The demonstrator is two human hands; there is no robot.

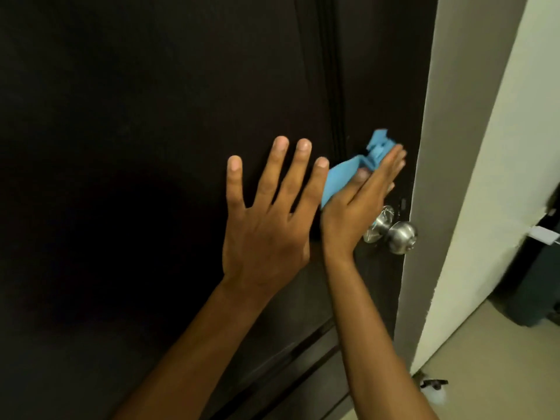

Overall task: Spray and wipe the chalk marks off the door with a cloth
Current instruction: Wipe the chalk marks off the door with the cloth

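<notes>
1. Right hand [354,204] presses a crumpled light-blue cloth [342,174] flat against the dark brown wooden door [136,116], just above the round silver doorknob [401,236].
2. Left hand [266,225] rests open, fingers spread, on the door, holding nothing.
3. No chalk marks show; wiping seems nearly finished.

Dim room, light warm and low. Off-white painted wall [485,147] at right, its near edge in grey shade. Pale beige floor [500,374] at lower right. Dark bulky object [533,283] stands far right, detail unclear.
</notes>
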